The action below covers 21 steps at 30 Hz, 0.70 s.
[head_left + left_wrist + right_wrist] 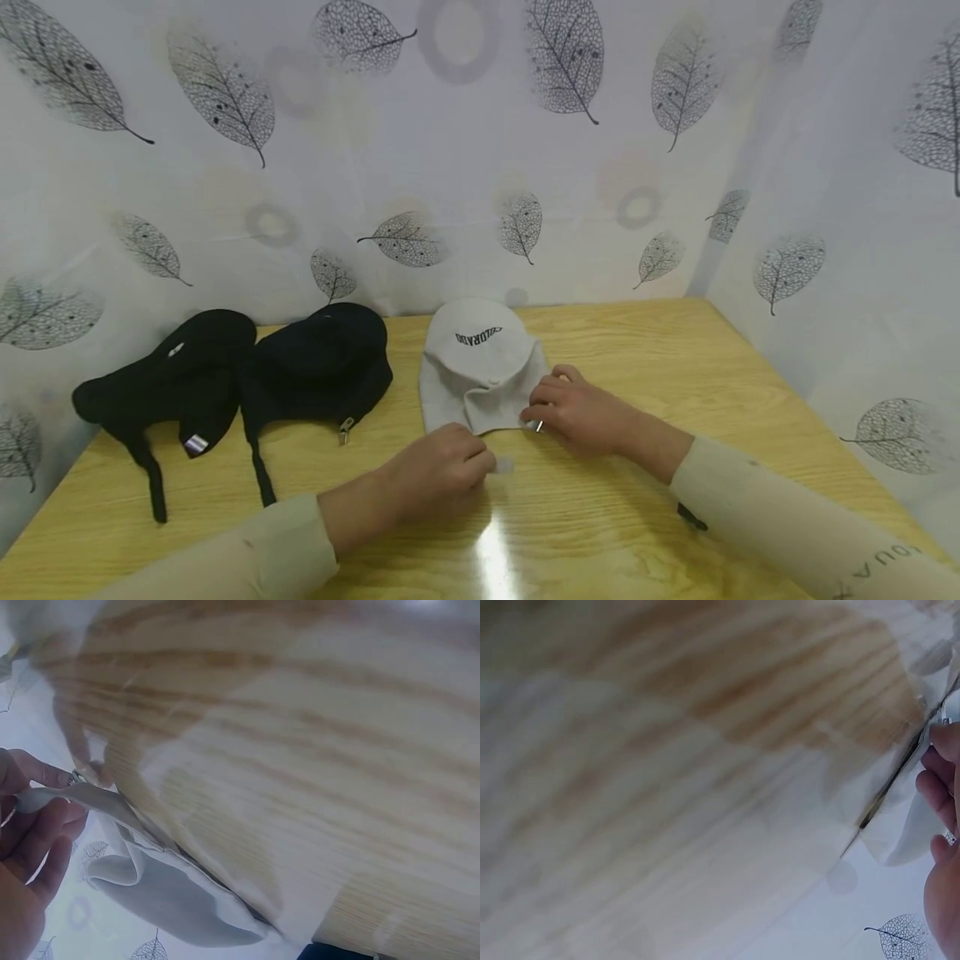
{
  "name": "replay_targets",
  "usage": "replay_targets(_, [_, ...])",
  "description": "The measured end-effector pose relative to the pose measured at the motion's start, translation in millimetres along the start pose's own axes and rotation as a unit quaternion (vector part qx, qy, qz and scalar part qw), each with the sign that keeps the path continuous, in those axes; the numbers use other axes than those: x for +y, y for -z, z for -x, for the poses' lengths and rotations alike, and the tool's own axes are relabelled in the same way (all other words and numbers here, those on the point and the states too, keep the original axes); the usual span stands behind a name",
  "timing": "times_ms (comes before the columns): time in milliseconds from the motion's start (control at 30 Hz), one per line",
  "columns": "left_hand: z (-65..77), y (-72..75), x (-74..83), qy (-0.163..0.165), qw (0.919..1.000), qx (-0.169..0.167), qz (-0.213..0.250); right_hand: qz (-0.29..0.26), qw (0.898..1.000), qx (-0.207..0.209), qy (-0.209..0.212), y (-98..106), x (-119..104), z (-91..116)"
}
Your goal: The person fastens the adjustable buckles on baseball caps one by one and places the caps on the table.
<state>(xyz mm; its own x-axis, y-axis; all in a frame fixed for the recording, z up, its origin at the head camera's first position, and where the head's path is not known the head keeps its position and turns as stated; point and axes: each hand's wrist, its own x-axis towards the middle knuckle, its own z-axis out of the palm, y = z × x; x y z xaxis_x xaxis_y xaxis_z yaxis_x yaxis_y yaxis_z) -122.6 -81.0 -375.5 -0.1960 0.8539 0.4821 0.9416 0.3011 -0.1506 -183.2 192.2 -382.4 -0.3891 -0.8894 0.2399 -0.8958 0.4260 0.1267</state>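
Note:
A light grey cap with "COLORADO" lettering and a soft fabric flap lies at the back middle of the table. My left hand is at the flap's front left edge; in the left wrist view, its thumb and fingers pinch the grey fabric. At the front right corner, my right hand grips the flap, with a small shiny metal piece just below its fingertips. The fabric edge passes by the right thumb and fingers in the right wrist view, where the hand is partly cut off.
Two black hats lie to the left: one with a white tag and hanging strap, the other hat with a zipper pull. A dark object shows beside the right sleeve. Leaf-print curtain borders the wooden table.

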Motion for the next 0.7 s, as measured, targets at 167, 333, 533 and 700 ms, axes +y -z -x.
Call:
replay_targets(167, [0.5,0.3,-1.6,-0.004,0.9997,0.006,-0.022,-0.01,1.0,-0.022,-0.008,1,1,-1])
replay_targets(333, [0.7,1.2,-3.2,-0.014,0.9977,0.012,-0.065,-0.007,0.999,-0.05,-0.012,4,1,-5])
replay_targets(533, [-1.0,1.9,-4.6,0.005,0.9973,0.025,-0.068,0.028,0.999,-0.037,0.007,3,-2,-8])
replay_targets(700, [-4.3,0.6,-9.5,0.074,0.9937,0.082,-0.02,0.007,0.999,-0.022,-0.028,4,-8,-13])
